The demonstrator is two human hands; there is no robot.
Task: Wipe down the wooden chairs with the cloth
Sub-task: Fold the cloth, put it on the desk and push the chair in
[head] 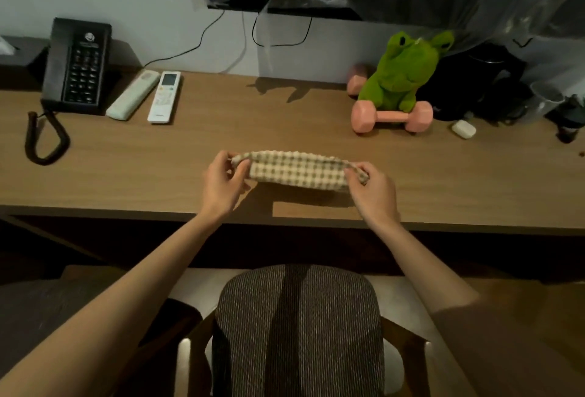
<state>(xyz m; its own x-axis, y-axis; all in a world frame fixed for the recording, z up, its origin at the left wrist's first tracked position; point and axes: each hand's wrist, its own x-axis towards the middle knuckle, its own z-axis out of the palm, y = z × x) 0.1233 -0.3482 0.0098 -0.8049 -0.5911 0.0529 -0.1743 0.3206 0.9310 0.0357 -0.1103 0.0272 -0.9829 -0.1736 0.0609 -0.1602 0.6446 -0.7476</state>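
The left hand [221, 181] and right hand [370, 187] each pinch one end of the folded cloth [296, 170], fingers curled round the fabric, holding it taut just above the desk [190, 159]. The chair [297, 327] stands below, at the desk's edge. Far left, a box [19, 57] holds a tissue.

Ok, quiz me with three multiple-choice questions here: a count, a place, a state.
1. How many remotes lie beside the phone? A two; B one; C four.
2. Where is the green frog toy? A on the phone; B behind the front pink dumbbell; C between the remotes.
3. The checked cloth is: A lying flat, untouched; B draped over the frog toy; C pinched at its ends by left hand and right hand.
Answers: A, two white ones lie there; B, the frog sits behind it; C, fingers grip both ends.
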